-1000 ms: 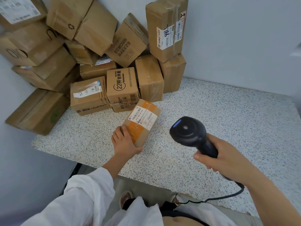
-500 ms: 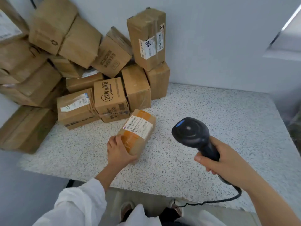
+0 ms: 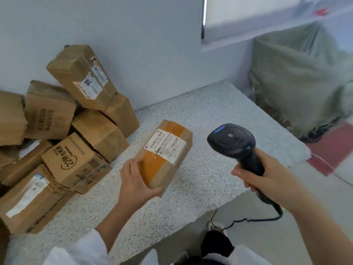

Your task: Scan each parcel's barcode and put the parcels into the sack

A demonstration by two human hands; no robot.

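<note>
One parcel is in hand: a brown paper-wrapped oblong block banded with glossy orange tape, a white printed label with barcodes across its top face. It sits over the middle of the speckled, stone-like tabletop, tilted. Whether its far end touches the surface I cannot tell. The left hand grips its near end, fingers curled over the top edge and thumb under the near corner, the forearm coming out of a white sleeve. One black plastic scanner, with a rounded head and a small blue patch on top, is just right of the parcel and apart from it. The right hand is wrapped tightly round its handle, the arm bare, and a thin black cable trails down from the handle's base. About eight more cardboard boxes are heaped at the tabletop's left end against the pale wall, some cut off by the picture's edge. The top box leans at a tilt and bears a white label with handwriting, while a lower box has a printed "22" in a circle. One grey-green sack of coarse woven cloth stands beyond the tabletop's right end, blurred, well apart from the parcel.
</note>
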